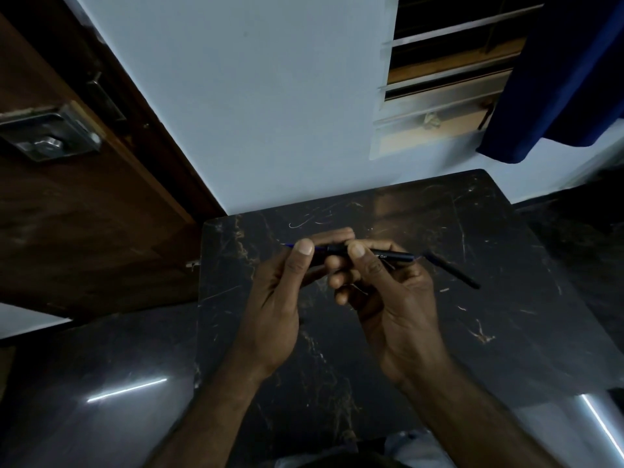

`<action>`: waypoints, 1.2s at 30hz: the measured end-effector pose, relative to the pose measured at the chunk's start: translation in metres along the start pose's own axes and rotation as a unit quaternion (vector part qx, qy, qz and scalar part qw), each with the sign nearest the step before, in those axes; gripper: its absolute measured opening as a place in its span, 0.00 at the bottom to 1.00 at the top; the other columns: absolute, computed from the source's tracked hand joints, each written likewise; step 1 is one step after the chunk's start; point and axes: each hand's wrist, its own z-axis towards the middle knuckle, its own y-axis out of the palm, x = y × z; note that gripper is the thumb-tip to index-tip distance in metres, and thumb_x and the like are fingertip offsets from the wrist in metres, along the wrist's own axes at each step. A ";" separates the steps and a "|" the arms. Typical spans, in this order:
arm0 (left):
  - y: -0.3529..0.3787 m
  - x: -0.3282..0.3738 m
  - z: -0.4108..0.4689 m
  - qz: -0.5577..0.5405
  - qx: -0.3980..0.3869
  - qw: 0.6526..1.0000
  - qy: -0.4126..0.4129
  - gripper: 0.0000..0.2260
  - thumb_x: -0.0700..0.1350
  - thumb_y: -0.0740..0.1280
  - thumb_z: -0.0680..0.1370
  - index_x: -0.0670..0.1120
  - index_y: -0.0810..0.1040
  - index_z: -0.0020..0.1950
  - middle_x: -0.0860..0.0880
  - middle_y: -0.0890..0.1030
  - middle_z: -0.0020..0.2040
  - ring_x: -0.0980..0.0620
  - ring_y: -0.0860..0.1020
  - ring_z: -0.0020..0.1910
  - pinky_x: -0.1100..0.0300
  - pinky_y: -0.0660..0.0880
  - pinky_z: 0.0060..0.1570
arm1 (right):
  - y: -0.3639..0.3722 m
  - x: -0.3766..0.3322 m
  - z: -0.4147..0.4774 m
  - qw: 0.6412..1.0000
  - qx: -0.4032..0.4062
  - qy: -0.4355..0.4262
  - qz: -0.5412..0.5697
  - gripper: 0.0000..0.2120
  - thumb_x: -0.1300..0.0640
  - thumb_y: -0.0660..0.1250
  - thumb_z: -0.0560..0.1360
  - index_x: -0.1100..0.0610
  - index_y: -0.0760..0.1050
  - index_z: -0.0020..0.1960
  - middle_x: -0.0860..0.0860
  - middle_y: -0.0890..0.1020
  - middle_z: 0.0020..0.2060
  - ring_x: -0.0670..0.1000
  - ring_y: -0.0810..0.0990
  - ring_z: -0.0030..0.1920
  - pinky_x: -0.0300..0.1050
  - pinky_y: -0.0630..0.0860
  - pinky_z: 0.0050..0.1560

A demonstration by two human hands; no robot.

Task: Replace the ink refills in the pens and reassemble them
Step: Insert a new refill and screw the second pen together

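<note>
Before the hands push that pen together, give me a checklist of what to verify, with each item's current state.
1. Left hand grips the blue tip end: ok.
2. Right hand grips the black pen barrel: ok.
3. Both parts lined up end to end: ok.
4. Refill seated fully inside: cannot tell, fingers cover the joint.
5. Second pen lies within reach on the dark table: ok.
6. Lighting good enough to see small parts: not ok, scene is dim.
</note>
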 end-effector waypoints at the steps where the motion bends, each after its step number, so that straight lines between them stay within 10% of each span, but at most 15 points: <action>1: 0.000 -0.002 -0.001 0.002 -0.004 1.000 0.004 0.20 0.47 0.53 0.90 0.57 0.84 0.68 0.52 0.85 0.67 0.50 0.82 0.70 0.51 0.79 0.68 | 0.000 0.002 0.000 1.000 0.000 0.004 0.001 0.09 0.64 0.68 0.80 0.68 0.78 0.57 0.62 0.85 0.43 0.55 0.83 0.38 0.45 0.79 0.35; 8: -0.002 -0.006 -0.003 0.046 -0.029 0.998 -0.009 0.20 0.44 0.53 0.90 0.52 0.81 0.73 0.53 0.84 0.70 0.53 0.79 0.73 0.55 0.75 0.72 | -0.004 0.012 0.004 1.000 0.008 0.027 -0.003 0.12 0.62 0.68 0.81 0.71 0.77 0.58 0.63 0.85 0.44 0.55 0.84 0.39 0.45 0.79 0.36; 13: -0.028 -0.019 -0.010 0.002 -0.052 0.998 -0.033 0.32 0.68 0.56 0.84 0.48 0.72 0.80 0.46 0.81 0.74 0.43 0.78 0.75 0.44 0.72 0.73 | -0.006 0.014 0.003 0.997 0.002 0.070 0.042 0.07 0.58 0.69 0.80 0.61 0.83 0.52 0.60 0.86 0.44 0.53 0.84 0.39 0.42 0.80 0.37; 19: -0.095 -0.114 -0.026 0.165 0.129 0.973 -0.094 0.08 0.46 0.67 0.86 0.53 0.84 0.63 0.49 0.88 0.57 0.51 0.87 0.58 0.50 0.83 0.60 | -0.026 0.002 -0.004 0.990 0.018 0.115 0.084 0.10 0.58 0.65 0.81 0.56 0.82 0.44 0.56 0.85 0.42 0.50 0.83 0.38 0.41 0.79 0.35; 22: -0.114 -0.179 -0.044 0.344 0.065 0.922 -0.167 0.13 0.39 0.74 0.81 0.56 0.83 0.59 0.54 0.87 0.55 0.64 0.84 0.51 0.53 0.84 0.58 | -0.035 -0.002 -0.010 0.988 0.032 0.131 0.072 0.10 0.57 0.67 0.80 0.55 0.80 0.40 0.56 0.84 0.40 0.50 0.83 0.36 0.41 0.79 0.34; 26: -0.126 -0.235 -0.055 0.399 -0.024 0.876 -0.270 0.17 0.40 0.75 0.80 0.52 0.81 0.67 0.55 0.83 0.54 0.58 0.82 0.52 0.54 0.82 0.60 | -0.042 -0.005 -0.019 0.985 0.041 0.154 0.063 0.09 0.54 0.78 0.71 0.54 0.80 0.38 0.56 0.84 0.38 0.50 0.82 0.34 0.40 0.78 0.31; 36: -0.131 -0.256 -0.030 0.498 -0.083 0.829 -0.242 0.14 0.52 0.75 0.80 0.58 0.81 0.66 0.57 0.79 0.57 0.58 0.78 0.47 0.61 0.76 0.47 | -0.046 -0.013 -0.029 0.984 0.074 0.157 0.042 0.09 0.57 0.69 0.76 0.55 0.80 0.38 0.56 0.83 0.36 0.50 0.82 0.32 0.40 0.77 0.29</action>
